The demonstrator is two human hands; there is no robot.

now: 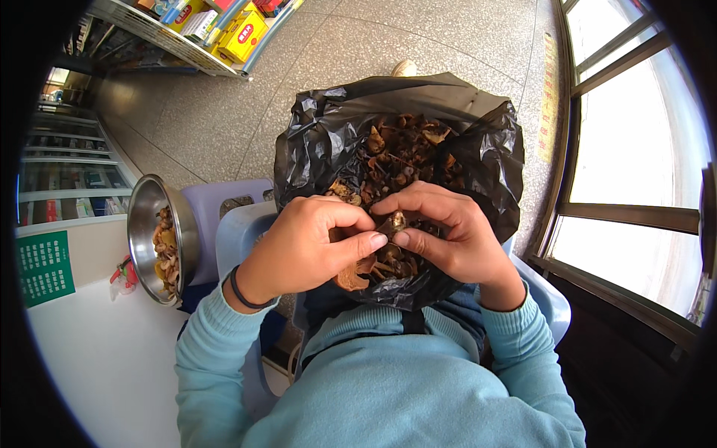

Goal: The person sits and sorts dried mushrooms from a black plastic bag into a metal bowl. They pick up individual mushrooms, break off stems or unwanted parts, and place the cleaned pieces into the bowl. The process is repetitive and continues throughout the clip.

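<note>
Over a black plastic bag on my lap, both hands hold one small brown mushroom between them. My left hand pinches its left side with thumb and forefinger. My right hand grips the pale, dirt-flecked end with the thumb and a curled finger. Inside the bag lies a heap of brown mushrooms, mixed with dark bits. A larger orange-brown mushroom cap sits just below my left fingers, at the near edge of the bag. Part of the heap is hidden under my hands.
At my left, a steel bowl with mushroom pieces stands on a lavender plastic stool. A glass display counter and a shelf rack with boxes are beyond. Windows line the right side, above speckled floor.
</note>
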